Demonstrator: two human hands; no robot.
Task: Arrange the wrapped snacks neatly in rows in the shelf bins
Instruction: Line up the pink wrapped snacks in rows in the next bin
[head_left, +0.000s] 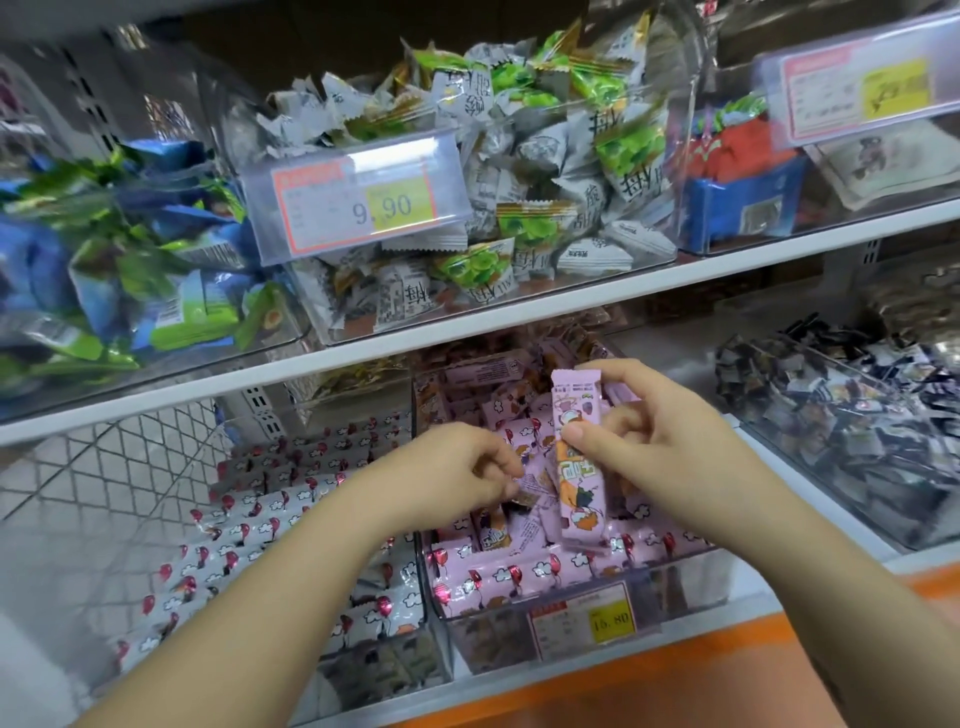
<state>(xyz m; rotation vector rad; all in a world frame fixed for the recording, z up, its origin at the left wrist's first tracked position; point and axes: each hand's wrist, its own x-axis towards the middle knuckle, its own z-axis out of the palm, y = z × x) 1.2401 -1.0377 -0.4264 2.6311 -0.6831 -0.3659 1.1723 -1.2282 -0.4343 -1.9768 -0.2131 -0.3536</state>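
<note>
My right hand (654, 441) pinches a pink wrapped snack bar (576, 467) upright above the clear bin of pink snacks (675, 587) on the lower shelf. My left hand (447, 478) reaches into the same bin, its fingers curled and pinching a small pink-brown wrapped snack (530, 491) among the loose ones. A row of pink bars (524, 569) with balloon prints lies along the bin's front. Several more pink bars are jumbled behind my hands.
To the left stands a bin of white balloon-print bars (270, 519) in rows. A bin of dark wrapped sweets (852, 431) sits at the right. Above, bins of grey-green snacks (519, 171) and blue-green packs (130, 270) overhang, with price tags (358, 205).
</note>
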